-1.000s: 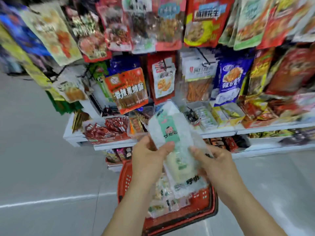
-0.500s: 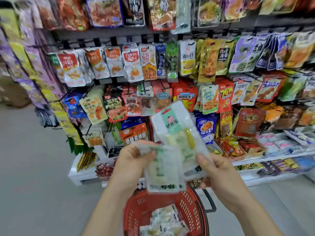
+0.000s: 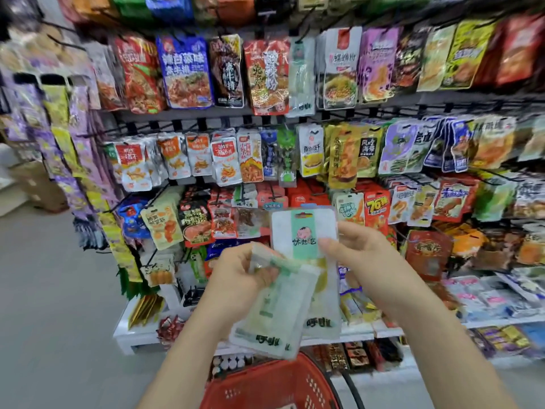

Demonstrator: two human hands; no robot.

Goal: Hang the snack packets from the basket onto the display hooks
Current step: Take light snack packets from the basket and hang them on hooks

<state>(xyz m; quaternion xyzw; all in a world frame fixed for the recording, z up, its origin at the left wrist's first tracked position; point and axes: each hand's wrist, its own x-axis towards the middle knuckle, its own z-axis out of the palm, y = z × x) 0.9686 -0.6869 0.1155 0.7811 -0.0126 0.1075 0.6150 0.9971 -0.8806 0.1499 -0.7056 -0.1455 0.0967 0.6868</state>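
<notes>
Several translucent, green-banded packets (image 3: pixel 303 228) pinched between fingers (image 3: pixel 331 246) of left hand (image 3: pixel 236 278) and right hand (image 3: pixel 374 261).

left grip (image 3: pixel 244 273): bare | right grip (image 3: pixel 368 261): bare | forearms (image 3: pixel 436 335): bare down to frame edge

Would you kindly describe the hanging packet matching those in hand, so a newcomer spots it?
On the display wall, find the row of largest packets. Between a red packet and a white packet hangs the pale packet, the only translucent one there.
</notes>
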